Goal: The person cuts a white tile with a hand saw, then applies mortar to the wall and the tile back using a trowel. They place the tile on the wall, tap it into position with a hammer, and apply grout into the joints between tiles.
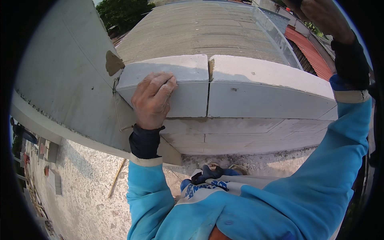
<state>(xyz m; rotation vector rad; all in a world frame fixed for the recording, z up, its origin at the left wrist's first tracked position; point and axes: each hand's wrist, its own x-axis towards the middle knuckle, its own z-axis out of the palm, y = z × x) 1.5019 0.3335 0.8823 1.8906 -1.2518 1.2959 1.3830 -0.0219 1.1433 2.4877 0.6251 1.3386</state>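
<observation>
At ten o'clock I see the left hand, fingers half-curled against the smooth white rectangular block at eleven, by a thin pale string; whether it pinches anything, I can't tell. The raised right hand, at two, is cut off by my view's edge, its grip unreadable.

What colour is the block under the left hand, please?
The block is whitish, in the head view.

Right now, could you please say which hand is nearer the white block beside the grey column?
Left: the left hand rests on the white block; the right hand is raised, away to its right.
</observation>
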